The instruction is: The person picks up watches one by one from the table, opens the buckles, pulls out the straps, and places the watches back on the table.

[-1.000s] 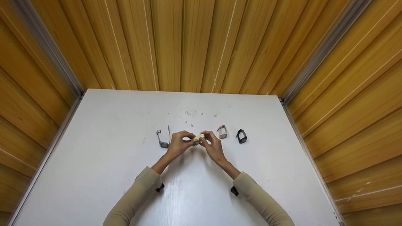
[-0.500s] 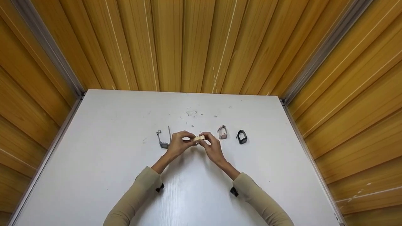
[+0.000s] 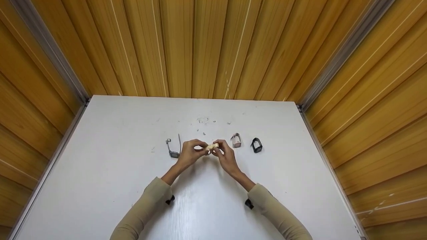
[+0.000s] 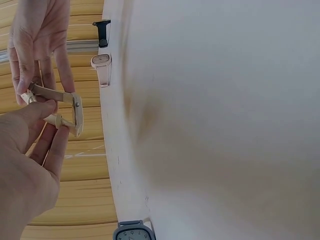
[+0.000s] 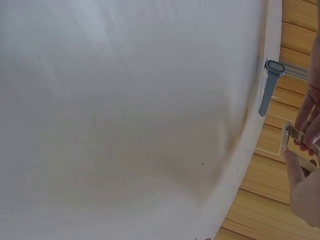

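Both hands hold a cream wristwatch above the table, near its middle. My left hand pinches one side of the strap between thumb and fingers. My right hand pinches the other side. The left wrist view shows the strap of the cream watch bent into a loop, its case edge-on, with both hands' fingertips around the strap ends. Fingers partly cover the clasp area, so I cannot tell whether it is fastened. In the right wrist view the cream watch is partly hidden by the fingers.
A grey watch lies with its strap spread apart, just left of my left hand. A pink watch and a black watch stand looped to the right. Small dark marks dot the white table; wood-patterned walls surround it.
Both hands stay almost in place. The fingers of my right hand have shifted slightly on the cream watch strap, and the watch has turned a little.
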`<action>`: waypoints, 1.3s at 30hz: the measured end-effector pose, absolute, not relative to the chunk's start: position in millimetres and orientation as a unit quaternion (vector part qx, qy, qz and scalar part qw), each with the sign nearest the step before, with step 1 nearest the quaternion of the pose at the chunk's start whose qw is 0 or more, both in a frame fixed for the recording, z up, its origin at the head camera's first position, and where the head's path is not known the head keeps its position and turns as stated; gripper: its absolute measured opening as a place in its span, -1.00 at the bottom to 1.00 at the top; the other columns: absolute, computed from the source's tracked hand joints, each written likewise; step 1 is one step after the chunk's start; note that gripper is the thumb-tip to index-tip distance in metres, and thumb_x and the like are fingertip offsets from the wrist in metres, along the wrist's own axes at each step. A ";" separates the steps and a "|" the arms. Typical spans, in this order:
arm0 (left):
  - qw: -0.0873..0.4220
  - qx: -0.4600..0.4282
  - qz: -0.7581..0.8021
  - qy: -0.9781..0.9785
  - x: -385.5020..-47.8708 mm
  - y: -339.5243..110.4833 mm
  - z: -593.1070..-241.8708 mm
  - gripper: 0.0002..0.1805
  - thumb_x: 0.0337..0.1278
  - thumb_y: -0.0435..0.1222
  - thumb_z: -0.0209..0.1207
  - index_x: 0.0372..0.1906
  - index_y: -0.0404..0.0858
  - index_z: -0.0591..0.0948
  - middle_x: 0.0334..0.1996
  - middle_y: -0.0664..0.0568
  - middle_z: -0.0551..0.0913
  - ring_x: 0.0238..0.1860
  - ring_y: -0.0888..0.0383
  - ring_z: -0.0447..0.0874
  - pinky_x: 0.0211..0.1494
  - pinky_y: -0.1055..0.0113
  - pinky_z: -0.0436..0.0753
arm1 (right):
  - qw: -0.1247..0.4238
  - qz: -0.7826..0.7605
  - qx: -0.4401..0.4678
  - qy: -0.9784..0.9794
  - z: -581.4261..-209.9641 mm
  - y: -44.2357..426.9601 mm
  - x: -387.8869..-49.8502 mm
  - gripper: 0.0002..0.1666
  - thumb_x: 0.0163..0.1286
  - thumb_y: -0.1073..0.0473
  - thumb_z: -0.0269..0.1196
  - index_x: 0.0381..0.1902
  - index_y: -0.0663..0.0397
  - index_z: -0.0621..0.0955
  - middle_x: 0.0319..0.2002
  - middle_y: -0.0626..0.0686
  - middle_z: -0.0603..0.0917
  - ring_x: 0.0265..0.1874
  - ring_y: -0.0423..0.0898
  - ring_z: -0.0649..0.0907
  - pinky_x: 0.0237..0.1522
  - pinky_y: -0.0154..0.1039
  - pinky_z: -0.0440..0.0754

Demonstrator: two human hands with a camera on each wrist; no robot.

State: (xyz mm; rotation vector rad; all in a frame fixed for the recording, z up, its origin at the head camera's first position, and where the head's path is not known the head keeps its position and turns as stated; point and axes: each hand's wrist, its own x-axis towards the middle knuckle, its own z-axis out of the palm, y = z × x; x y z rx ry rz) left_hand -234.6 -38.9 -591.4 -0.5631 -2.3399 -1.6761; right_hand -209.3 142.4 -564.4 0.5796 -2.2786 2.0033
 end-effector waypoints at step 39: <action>0.093 -0.184 -0.568 -0.797 -233.2 -40.4 -595.0 -0.86 0.01 -0.50 0.45 -0.27 -0.38 0.79 -0.30 -0.18 0.80 -0.18 -0.10 0.80 -0.12 0.41 0.79 | 0.008 0.657 0.164 -0.735 -587.7 145.3 -218.9 -0.65 0.61 0.33 0.02 0.20 0.50 0.37 0.08 0.48 0.60 0.12 0.40 0.65 0.10 0.13 0.73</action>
